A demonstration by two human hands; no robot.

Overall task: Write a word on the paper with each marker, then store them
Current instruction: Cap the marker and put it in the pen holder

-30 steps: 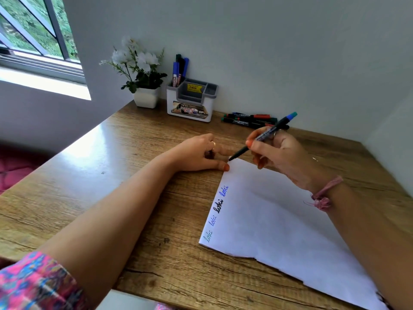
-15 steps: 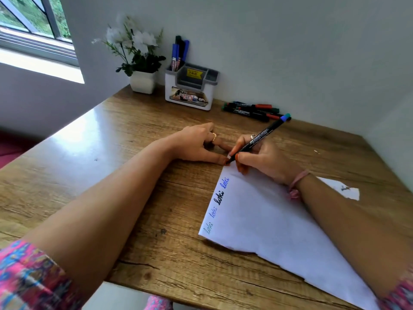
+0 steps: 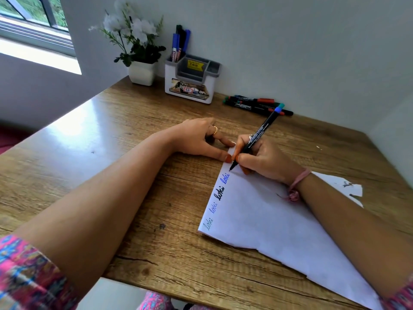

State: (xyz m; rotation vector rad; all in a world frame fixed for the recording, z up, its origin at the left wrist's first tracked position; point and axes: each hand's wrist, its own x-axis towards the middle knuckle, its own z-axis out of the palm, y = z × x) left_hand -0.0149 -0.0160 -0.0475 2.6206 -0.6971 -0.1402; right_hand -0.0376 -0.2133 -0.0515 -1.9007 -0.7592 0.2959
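Observation:
A white sheet of paper (image 3: 268,220) lies on the wooden desk (image 3: 111,142), with several small words written along its left edge. My right hand (image 3: 263,157) grips a black marker (image 3: 257,137) with a blue-green end, its tip touching the paper's top left corner. My left hand (image 3: 201,139) rests on the desk, fingertips pressing that corner's edge. Several loose markers (image 3: 257,104) lie by the wall. A white and grey holder (image 3: 192,79) has a few markers (image 3: 180,44) standing in it.
A white pot of white flowers (image 3: 138,52) stands left of the holder. A window (image 3: 33,23) is at the far left. The wall runs close behind the desk, and a side wall bounds it on the right. The paper's far right corner is torn.
My right hand came down from above the desk and set the marker tip on the paper's top corner. The left hand stayed on the corner. The camera moved closer.

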